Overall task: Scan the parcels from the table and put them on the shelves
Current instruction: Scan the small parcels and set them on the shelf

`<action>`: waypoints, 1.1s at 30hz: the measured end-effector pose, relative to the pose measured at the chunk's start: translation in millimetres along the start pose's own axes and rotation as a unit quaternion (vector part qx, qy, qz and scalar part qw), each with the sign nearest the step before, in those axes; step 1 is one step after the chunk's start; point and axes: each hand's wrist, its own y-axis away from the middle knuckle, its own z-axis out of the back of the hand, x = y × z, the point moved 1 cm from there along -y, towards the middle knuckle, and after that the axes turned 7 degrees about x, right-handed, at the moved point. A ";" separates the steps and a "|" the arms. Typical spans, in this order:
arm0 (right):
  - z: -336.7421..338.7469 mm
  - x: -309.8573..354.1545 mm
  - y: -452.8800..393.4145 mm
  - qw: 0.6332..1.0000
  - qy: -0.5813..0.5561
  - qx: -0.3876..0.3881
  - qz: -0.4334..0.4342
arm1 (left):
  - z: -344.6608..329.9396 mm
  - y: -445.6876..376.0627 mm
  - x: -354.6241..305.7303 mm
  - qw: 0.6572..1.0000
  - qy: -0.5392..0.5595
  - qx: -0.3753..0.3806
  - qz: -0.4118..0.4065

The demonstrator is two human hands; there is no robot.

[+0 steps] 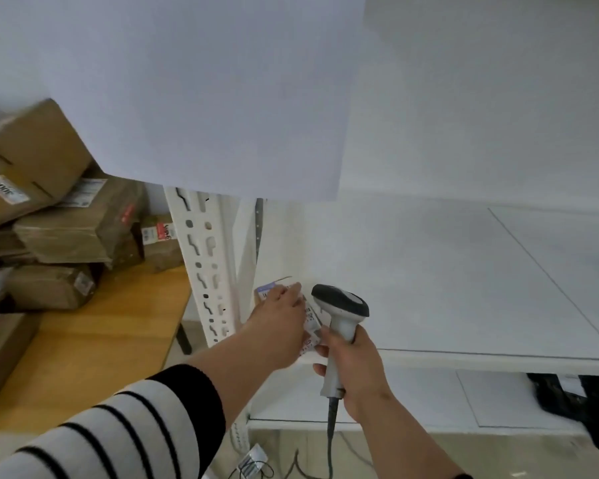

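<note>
Just one view here, a wide-angle head cam that looked forward and down, close in on a white shelf [464,288] filling the right and centre of the frame. A wooden table [94,344] sat lower left, both forearms entering from the bottom edge.

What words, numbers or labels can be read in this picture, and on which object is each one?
"3004", seen upside down: white label on the top cardboard box.
Red-and-white sticker on a lower box: blurred, unreadable.
Shipping label on the taped parcel: too small.
Label on the small parcel under the left hand: blurred.
Scanner in the right hand: no visible text.
</note>
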 end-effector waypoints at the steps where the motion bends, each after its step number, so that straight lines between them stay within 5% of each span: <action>1: -2.0 -1.0 0.6 1.000 -0.001 0.005 -0.001 | -0.9 2.2 -1.8 1.000 0.004 0.002 -0.006; 9: -8.4 -0.6 7.0 0.998 -0.041 0.050 -0.011 | -3.8 17.8 3.8 0.998 -0.047 0.041 0.029; 18: -6.4 4.4 31.8 0.999 0.033 0.000 0.015 | -0.3 53.0 0.0 0.995 -0.083 -0.058 0.012; 23: -32.0 6.0 67.4 0.997 0.063 -0.001 0.042 | 5.3 96.2 20.7 0.998 -0.012 -0.067 0.013; 33: -168.9 -17.4 151.3 0.986 0.125 0.083 0.074 | -4.3 233.3 167.5 0.961 0.213 -0.071 0.161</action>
